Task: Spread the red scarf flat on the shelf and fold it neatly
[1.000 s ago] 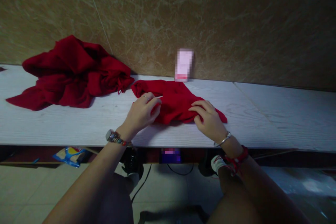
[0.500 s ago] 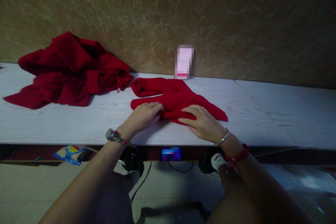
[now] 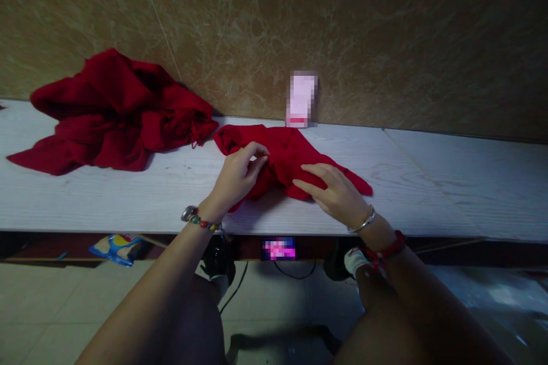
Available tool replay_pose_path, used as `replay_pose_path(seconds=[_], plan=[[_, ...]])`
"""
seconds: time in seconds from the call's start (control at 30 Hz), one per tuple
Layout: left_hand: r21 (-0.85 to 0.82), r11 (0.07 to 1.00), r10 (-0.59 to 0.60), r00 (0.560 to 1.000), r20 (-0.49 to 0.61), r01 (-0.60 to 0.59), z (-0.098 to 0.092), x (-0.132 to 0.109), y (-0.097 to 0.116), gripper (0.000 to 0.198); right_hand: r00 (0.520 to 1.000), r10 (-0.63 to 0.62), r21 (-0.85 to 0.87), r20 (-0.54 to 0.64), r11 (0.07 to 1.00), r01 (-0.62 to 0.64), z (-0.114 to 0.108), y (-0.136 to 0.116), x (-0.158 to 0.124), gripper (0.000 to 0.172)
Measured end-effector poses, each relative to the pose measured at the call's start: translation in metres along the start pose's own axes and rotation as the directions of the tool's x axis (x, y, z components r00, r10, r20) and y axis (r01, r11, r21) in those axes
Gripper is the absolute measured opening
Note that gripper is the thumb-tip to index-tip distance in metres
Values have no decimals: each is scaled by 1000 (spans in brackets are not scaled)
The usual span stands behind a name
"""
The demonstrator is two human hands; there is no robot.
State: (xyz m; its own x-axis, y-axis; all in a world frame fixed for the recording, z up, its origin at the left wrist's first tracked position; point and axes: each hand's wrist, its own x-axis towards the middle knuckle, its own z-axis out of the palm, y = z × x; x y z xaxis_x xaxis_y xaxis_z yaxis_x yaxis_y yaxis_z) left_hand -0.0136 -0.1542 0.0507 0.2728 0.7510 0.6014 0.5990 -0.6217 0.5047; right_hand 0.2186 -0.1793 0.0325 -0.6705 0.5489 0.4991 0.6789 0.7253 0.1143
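A red fabric garment [image 3: 295, 145] lies crumpled on the white wood-grain table [image 3: 432, 199], with a narrow part pointing right. Gathered between the thumb and fingertips of my left hand [image 3: 236, 175] is a bit of its left part, and some cloth hangs below that hand. My right hand [image 3: 338, 195] rests on the garment's right side with its fingers spread. On the left, a bunched heap of red cloth [image 3: 115, 111] with fringe-like strands leans against the wall; neither hand touches it.
A brown marbled wall [image 3: 240, 28] borders the table's far edge. Against it stands a pale pink pixelated item [image 3: 302, 97]. Below the near edge are a lit, pixelated screen [image 3: 278, 248], a blue-and-tan packet [image 3: 117, 249] and a dark cable [image 3: 234, 291].
My left hand has moved up and slightly right, lifting and bunching the garment's lower left part. My right hand has stayed almost in place.
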Motion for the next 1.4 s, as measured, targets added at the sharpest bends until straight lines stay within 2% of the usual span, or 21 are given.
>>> replay_pose_path(seconds=[0.07,0.2,0.27,0.37,0.47,0.6,0.73,0.83,0.9,0.97,1.07,1.13,1.27,1.4], plan=[[22,999,30,1000,-9,-29,1,0,0,10,998,-10,-31,-58,999,8,3,2,-1,36],[138,989,51,998,20,-54,3,0,-4,12,977,-155,-89,-149,986,143,5,-1,0,26],[238,971,6,999,54,-19,5,0,-8,15,969,-209,-120,-132,974,194,7,-5,1,24],[384,921,-117,988,99,70,10,-1,-14,20,975,-215,-146,-48,968,206,11,-10,4,26],[477,871,-193,974,119,114,14,-2,-17,23,992,-124,-155,36,980,128,16,-14,6,30],[534,837,-189,979,74,121,16,-3,-18,22,998,-21,-178,54,984,31,20,-14,9,37],[561,828,-33,999,12,21,17,-2,-19,21,1000,-16,-171,-9,985,14,23,-5,7,35],[577,814,80,997,0,-65,17,-3,-18,23,994,18,-131,-104,991,-32,23,2,5,36],[562,817,127,991,47,-131,16,-4,-15,23,985,70,-94,-158,992,-85,23,5,5,34],[522,822,176,973,151,-230,14,-6,-12,23,973,141,-54,-183,987,-153,23,5,6,32],[439,817,250,916,314,-373,11,-10,-9,21,954,247,-9,-170,968,-252,24,4,9,30],[395,823,266,892,366,-408,10,-12,-10,21,946,296,-1,-133,954,-299,26,4,10,34],[438,844,138,915,380,-309,15,-11,-21,44,925,379,-39,-25,924,-380,32,9,13,50],[543,820,-51,922,384,-181,25,-4,-35,53,908,416,-82,49,908,-412,39,20,19,48]])
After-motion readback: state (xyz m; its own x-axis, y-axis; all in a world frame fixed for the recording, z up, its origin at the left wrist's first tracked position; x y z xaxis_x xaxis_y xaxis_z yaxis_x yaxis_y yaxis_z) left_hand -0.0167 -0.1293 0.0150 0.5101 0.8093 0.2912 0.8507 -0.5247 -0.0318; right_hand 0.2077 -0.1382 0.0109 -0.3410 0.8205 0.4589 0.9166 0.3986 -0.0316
